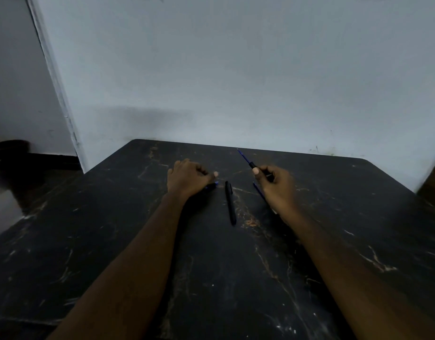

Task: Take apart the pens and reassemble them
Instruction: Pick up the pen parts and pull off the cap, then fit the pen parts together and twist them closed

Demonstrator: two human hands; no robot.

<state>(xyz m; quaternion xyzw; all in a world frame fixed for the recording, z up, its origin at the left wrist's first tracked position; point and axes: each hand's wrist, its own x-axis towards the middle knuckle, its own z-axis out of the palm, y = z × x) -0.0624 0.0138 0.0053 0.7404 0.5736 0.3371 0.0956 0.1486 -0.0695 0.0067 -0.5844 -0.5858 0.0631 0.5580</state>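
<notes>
A black pen (230, 202) lies lengthwise on the dark table (137, 241) between my two hands. My right hand (275, 185) is closed around a thin blue refill with a black tip section (245, 159) that points up and away toward the wall. Another blue piece (258, 191) shows just under that hand, on its left side. My left hand (188, 179) rests knuckles up with fingers curled. A blue pen part (212, 185) pokes out from beneath it. Whether the left hand grips that part is hidden.
The table's far edge (260, 149) meets a pale wall. A doorway and dark floor (20, 163) lie off the table's left side. A brown object (432, 182) sits at the right edge of view.
</notes>
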